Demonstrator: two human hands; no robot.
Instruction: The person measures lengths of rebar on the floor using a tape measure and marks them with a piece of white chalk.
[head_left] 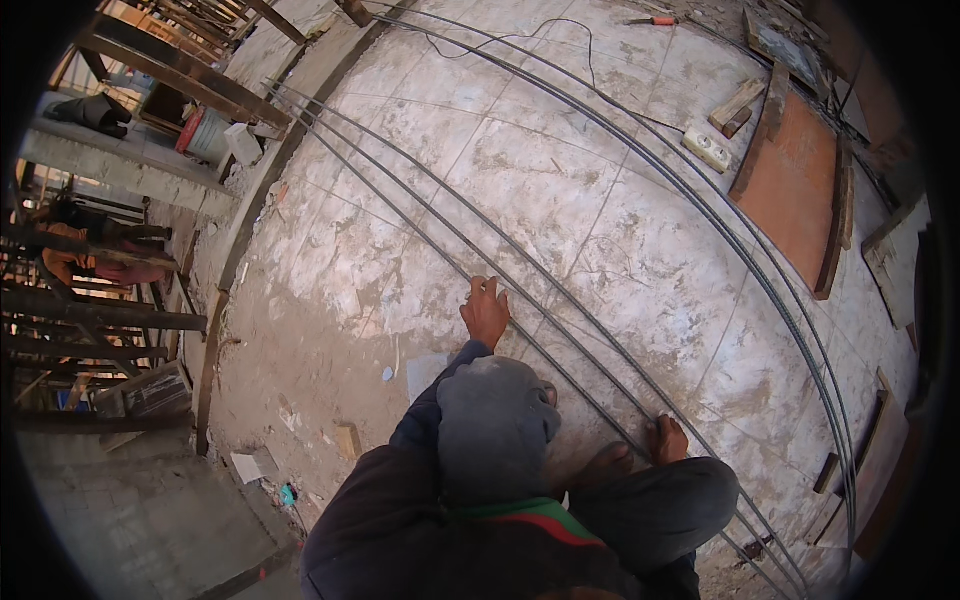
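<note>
Three long, thin steel rods (575, 308) run diagonally across the floor, from the far left to the near right, past my bent knees. My left hand (485, 315) reaches forward to the leftmost rod, its fingers curled over it. Further right and nearer to me, my right hand (668, 440) is low beside the rods, close to my foot. Its fingers are drawn together, with a small pale spot at their tips. Whatever it grips there is too small to make out. My dark trouser knees hide part of the rods.
More steel rods (690, 190) curve along the right. Beyond them are a socket block (707, 150) with a black cable, wood offcuts (737, 106) and an orange-brown board (790, 190). A red-handled tool (660, 21) lies far back. Left, past a concrete edge, are timbers, a bucket (206, 137) and another person (95, 255).
</note>
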